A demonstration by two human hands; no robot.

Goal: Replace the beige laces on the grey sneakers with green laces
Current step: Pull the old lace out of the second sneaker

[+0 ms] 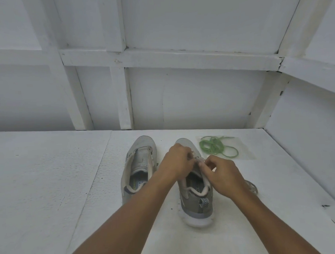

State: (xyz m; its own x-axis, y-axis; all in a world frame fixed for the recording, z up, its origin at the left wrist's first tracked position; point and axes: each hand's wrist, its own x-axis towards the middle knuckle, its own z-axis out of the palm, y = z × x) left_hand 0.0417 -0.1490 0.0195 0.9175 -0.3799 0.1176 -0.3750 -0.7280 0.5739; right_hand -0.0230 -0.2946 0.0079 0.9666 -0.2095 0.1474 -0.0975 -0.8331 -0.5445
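Note:
Two grey sneakers stand side by side on the white surface, heels toward me. The left sneaker has no lace in its eyelets. Both hands work over the right sneaker. My left hand curls over its tongue area and pinches the beige lace. From the right, my right hand pinches the same lace. A bundle of green laces lies on a clear plastic bag to the right of the shoes. A removed beige lace lies partly hidden behind my right wrist.
The white table meets a white panelled wall at the back and a side wall on the right. A seam runs diagonally across the tabletop left of the shoes.

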